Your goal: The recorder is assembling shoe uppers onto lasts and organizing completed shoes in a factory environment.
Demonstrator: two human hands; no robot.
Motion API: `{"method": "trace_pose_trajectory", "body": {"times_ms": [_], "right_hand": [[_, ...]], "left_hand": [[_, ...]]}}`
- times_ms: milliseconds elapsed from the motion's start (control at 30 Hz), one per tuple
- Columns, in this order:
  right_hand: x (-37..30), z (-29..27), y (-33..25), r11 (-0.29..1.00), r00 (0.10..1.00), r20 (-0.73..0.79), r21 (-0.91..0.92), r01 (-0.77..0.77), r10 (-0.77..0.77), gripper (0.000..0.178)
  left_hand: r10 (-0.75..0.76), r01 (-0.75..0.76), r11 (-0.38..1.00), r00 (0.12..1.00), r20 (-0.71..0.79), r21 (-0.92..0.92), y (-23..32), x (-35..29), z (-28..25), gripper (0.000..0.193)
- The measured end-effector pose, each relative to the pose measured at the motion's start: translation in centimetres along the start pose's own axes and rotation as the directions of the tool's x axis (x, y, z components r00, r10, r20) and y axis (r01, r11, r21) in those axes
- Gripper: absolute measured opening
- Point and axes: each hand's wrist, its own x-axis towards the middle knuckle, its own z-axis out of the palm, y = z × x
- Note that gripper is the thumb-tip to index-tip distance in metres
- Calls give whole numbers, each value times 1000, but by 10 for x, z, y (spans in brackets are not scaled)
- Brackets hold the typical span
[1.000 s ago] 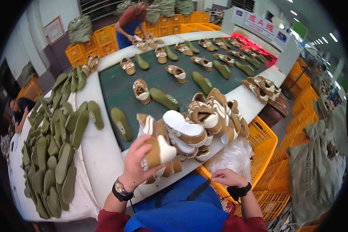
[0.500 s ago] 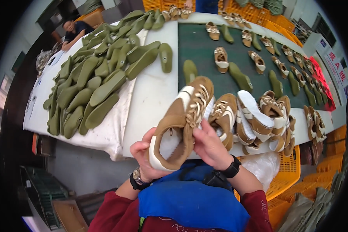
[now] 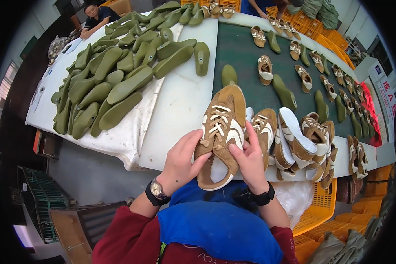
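A brown suede sneaker (image 3: 226, 115) with white stripes and cream laces is held up in front of me, toe pointing away, its opening toward me. My left hand (image 3: 182, 160) grips its left side with fingers near the laces. My right hand (image 3: 250, 158) clasps the right side, thumb by the collar. Right beside it on the table stand another brown sneaker (image 3: 265, 130) and a cluster of similar shoes, one tipped to bare its white underside (image 3: 292, 127). A green shoe last (image 3: 229, 75) lies just beyond the held shoe's toe.
Green shoe lasts (image 3: 130, 83) are heaped on the white-covered table at left. Sneakers and lasts stand in rows on the green belt (image 3: 244, 53). A yellow crate (image 3: 323, 207) with clear plastic sits below right. One person (image 3: 97, 20) sits far left; another (image 3: 255, 9) works at the far end.
The sneaker has turned from its tilted side view to show its laces and top. My left hand has shifted from the heel up to the shoe's left side. The view has shifted slightly.
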Motion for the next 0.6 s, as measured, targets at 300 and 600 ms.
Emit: {"method": "trace_pose_trajectory", "body": {"times_ms": [300,600], "right_hand": [[-11,3,-31,216,745,317,-826,521,-587,41],[-13,9,-21,189,770,381,-824,534,-511,30]], "left_hand": [[130,-110,981,984,-118,159,10,4,6,25],[184,-185,983,960,-209,17,13,3,19,37]]}}
